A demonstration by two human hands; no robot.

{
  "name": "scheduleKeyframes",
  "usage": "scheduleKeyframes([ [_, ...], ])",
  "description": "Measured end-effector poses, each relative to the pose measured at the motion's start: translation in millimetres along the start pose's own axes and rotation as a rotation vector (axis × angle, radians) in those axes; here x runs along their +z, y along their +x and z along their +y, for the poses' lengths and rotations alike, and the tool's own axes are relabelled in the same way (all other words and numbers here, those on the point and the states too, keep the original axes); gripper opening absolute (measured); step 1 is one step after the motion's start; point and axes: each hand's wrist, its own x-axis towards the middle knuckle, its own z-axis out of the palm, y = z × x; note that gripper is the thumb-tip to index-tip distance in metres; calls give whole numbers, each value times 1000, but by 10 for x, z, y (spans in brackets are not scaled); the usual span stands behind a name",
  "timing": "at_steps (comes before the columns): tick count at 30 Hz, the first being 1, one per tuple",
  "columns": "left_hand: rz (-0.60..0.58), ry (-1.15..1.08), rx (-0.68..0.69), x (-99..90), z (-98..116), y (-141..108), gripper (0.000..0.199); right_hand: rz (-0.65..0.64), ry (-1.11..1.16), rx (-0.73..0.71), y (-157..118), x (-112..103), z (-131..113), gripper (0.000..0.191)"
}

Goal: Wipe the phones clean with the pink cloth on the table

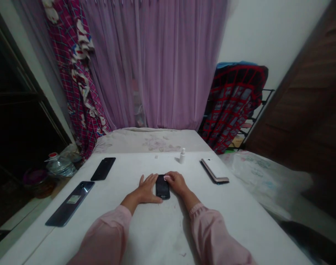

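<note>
At the far left, a dark gap lies beside a door frame, and on the low ledge there sit a purple-lidded tub (38, 180) and a large plastic water bottle (60, 165) with a red cap. A pink checked curtain (74, 73) with a white cartoon print hangs next to a sheer lilac curtain (156, 62), which falls behind a mattress with faded floral bedding (148, 141).

On the white table (134, 165), a slate-blue smartphone (70, 204) lies back up with a sticker on it, and a black smartphone (103, 168) lies beyond it. The left hand (147, 189), in a pink sleeve (107, 232), lies open and flat on the table with its fingers spread, its thumb just beside the small black phone (162, 187) at the table's middle. The right hand (176, 183) sits on that phone's upper right corner in a narrow, curled pose, with a small pale scrap (167, 178) at its fingertips; whether it is pinched, I cannot tell.

Beyond the hands stand a small white spray bottle (181, 156) and a tiny white scrap (156, 156). To the right lies a white-backed phone (214, 171) with a rose-gold edge. Further right are a plastic sheet (264, 180), a red-and-black cloth on a rack (234, 103), and a brown wooden panel (300, 110).
</note>
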Motion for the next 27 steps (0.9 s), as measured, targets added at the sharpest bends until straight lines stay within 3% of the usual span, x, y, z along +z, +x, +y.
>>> scheduleKeyframes([
  [7, 18, -7, 15, 14, -27, -2, 114, 24, -64, -3, 146, 39, -8, 15],
  [17, 60, -12, 33, 37, -16, -14, 109, -109, 119, -250, -236, -47, 162, 12],
  [27, -24, -51, 66, -106, -173, 218, 114, 10, -34, -72, 270, 32, 104, 12],
])
